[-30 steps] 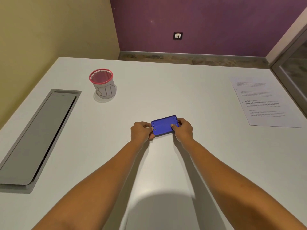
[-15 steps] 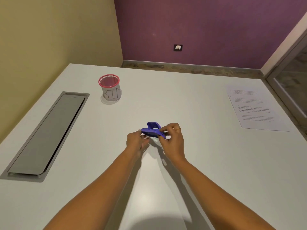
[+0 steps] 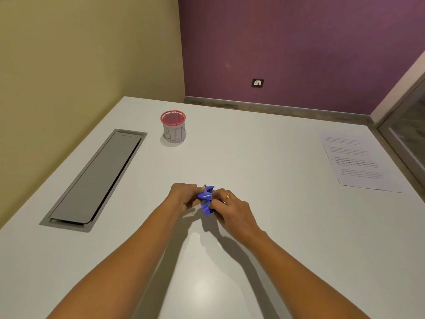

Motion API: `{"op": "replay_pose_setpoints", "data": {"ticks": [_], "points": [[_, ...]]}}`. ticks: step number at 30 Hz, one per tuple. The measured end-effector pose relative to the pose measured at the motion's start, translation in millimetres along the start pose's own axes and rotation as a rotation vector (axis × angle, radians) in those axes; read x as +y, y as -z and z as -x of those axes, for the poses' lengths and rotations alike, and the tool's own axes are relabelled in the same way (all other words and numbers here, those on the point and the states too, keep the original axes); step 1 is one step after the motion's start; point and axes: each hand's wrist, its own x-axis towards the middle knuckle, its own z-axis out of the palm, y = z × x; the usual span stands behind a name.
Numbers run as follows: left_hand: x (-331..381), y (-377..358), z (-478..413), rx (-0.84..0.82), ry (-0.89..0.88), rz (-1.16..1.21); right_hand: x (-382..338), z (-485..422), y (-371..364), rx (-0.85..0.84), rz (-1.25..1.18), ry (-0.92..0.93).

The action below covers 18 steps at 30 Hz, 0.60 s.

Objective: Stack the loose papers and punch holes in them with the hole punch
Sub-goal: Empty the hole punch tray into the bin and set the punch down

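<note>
The left hand (image 3: 184,197) and right hand (image 3: 233,211) each grip the blue hole punch (image 3: 206,200) between them with curled fingers, over the white table (image 3: 276,226), the papers (image 3: 358,164) well right of the right hand, the red-rimmed cup (image 3: 173,130) beyond the left.

One gold ring (image 3: 227,196), right hand (image 3: 232,211).

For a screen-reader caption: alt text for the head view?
A left hand and right hand hold a blue hole punch at a white table. Printed paper lies at the right edge; a red-rimmed cup marked BIN and a grey hatch sit left.
</note>
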Motion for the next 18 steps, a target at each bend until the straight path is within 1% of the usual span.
{"op": "replay_pose_setpoints", "data": {"ticks": [2, 3, 6, 9, 12, 15, 18], "points": [[-4, 6, 0, -0.009, 0.023, 0.109, -5, 1, -2, -0.039, 0.006, 0.025], [-5, 11, 0, -0.006, 0.019, 0.124, -7, 2, -3, -0.066, 0.002, 0.028], [-6, 23, -3, 0.032, -0.015, 0.126, -9, 3, -7, -0.150, -0.060, 0.025], [-1, 40, -14, 0.118, -0.087, 0.062, -3, 8, -16, -0.192, -0.064, -0.007], [6, 64, -26, 0.186, -0.126, -0.022, 10, 13, -29, -0.234, -0.100, -0.139], [14, 91, -38, 0.235, -0.133, -0.027, 25, 17, -37, -0.284, -0.129, -0.300], [21, 116, -53, 0.285, -0.148, -0.038, 33, 21, -41, -0.306, -0.145, -0.394]]}}
